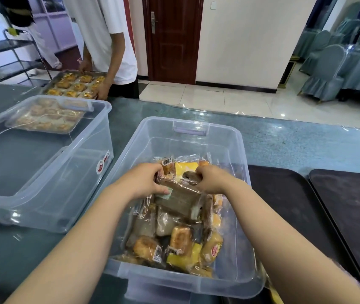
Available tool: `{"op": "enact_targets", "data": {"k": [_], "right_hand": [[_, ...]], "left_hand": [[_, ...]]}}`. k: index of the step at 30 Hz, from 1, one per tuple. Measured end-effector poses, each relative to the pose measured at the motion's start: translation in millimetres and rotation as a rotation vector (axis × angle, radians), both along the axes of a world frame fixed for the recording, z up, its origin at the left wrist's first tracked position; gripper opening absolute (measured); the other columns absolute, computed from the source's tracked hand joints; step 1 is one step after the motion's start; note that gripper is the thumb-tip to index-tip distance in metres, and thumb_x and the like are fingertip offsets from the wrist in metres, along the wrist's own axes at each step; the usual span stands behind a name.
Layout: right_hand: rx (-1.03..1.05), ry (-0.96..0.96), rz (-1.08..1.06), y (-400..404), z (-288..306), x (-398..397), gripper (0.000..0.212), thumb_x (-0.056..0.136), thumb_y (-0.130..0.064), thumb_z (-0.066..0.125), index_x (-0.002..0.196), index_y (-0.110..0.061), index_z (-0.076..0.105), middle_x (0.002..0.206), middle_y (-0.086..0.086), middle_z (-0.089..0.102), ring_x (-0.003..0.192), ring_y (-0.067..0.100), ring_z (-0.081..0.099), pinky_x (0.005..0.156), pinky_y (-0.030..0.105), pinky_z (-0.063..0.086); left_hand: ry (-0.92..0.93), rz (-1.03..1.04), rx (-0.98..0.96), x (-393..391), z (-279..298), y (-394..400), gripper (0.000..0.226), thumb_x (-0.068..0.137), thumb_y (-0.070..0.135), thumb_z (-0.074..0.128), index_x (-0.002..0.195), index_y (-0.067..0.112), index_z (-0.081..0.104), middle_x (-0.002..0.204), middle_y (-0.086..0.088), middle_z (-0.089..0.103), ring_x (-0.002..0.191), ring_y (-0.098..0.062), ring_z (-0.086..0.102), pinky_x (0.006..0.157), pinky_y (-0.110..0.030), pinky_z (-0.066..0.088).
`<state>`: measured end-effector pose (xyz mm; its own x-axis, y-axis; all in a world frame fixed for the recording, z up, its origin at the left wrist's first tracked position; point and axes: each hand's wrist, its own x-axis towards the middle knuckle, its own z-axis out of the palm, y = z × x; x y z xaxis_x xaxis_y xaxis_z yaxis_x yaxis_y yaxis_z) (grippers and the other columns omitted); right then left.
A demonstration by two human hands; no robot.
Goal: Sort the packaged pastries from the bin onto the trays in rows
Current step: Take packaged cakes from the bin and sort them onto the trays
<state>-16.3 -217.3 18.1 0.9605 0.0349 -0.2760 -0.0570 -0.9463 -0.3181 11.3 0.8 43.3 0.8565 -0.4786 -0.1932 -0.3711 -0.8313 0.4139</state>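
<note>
Both forearms reach down into the clear bin (238,150) at the near edge of the worktop, left hand (145,179) and right hand (213,179) each pinching an end of a brown packaged pastry (180,197) on top of the pile. I'd lift by the wrapper seams so nothing gets squished. Then carry it right to the dark tray (284,198), which has no rows yet.

Two clear bins (236,150) (100,119), two dark trays (288,205) (354,200), one metal tray (49,83) at the table's far left corner, two hands (143,181) (214,179).
</note>
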Motion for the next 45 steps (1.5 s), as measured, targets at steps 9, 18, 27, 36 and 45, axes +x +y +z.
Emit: {"op": "enact_targets", "data": {"k": [9, 18, 27, 36, 45], "right_hand": [[0.257, -0.412, -0.217, -37.2, 48.5, -54.8, 0.034, 0.081, -0.053, 0.069, 0.087, -0.024, 0.051, 0.077, -0.008, 0.058, 0.071, 0.011, 0.056, 0.056, 0.028, 0.042], [0.539, -0.602, -0.358, -147.8, 72.5, -139.4, 0.027, 0.082, -0.046, 0.072, 0.086, -0.024, 0.056, 0.077, -0.012, 0.062, 0.069, -0.001, 0.056, 0.058, 0.012, 0.04], [0.657, -0.647, -0.435, -300.6, 74.2, -235.6, 0.018, 0.084, -0.04, 0.07, 0.091, -0.026, 0.061, 0.082, -0.014, 0.067, 0.073, -0.002, 0.059, 0.063, 0.012, 0.043], [0.541, -0.42, -0.601, -440.3, -16.5, -350.4, 0.012, 0.085, -0.036, 0.07, 0.09, -0.031, 0.06, 0.081, -0.012, 0.067, 0.075, -0.004, 0.059, 0.06, 0.007, 0.042], [0.416, -0.307, -0.875, -532.3, -86.1, -436.5, 0.018, 0.084, -0.037, 0.07, 0.084, -0.03, 0.054, 0.073, -0.011, 0.061, 0.071, 0.009, 0.059, 0.062, 0.03, 0.045]], "left_hand": [[-0.258, 0.046, -0.236, -32.6, 25.3, -23.1, 0.035, 0.071, 0.041, 0.082, 0.085, 0.026, 0.054, 0.087, 0.009, 0.059, 0.082, -0.014, 0.055, 0.071, -0.031, 0.044], [-0.592, -0.012, -0.256, -107.5, 78.0, -129.6, 0.032, 0.073, 0.021, 0.081, 0.09, 0.022, 0.053, 0.088, 0.009, 0.051, 0.082, -0.016, 0.05, 0.069, -0.036, 0.042], [-0.58, -0.122, -0.32, -172.8, 75.6, -284.1, 0.032, 0.073, 0.034, 0.077, 0.092, 0.026, 0.052, 0.089, 0.012, 0.049, 0.083, -0.014, 0.05, 0.072, -0.032, 0.04], [-0.144, -0.131, -0.334, -252.8, -23.8, -426.8, 0.033, 0.072, 0.052, 0.076, 0.084, 0.031, 0.053, 0.087, 0.014, 0.057, 0.082, -0.003, 0.054, 0.076, -0.03, 0.047], [0.412, 0.081, -0.575, -305.7, -113.9, -525.4, 0.028, 0.077, 0.049, 0.074, 0.079, 0.027, 0.057, 0.082, 0.003, 0.066, 0.074, -0.011, 0.061, 0.069, -0.03, 0.047]]}}
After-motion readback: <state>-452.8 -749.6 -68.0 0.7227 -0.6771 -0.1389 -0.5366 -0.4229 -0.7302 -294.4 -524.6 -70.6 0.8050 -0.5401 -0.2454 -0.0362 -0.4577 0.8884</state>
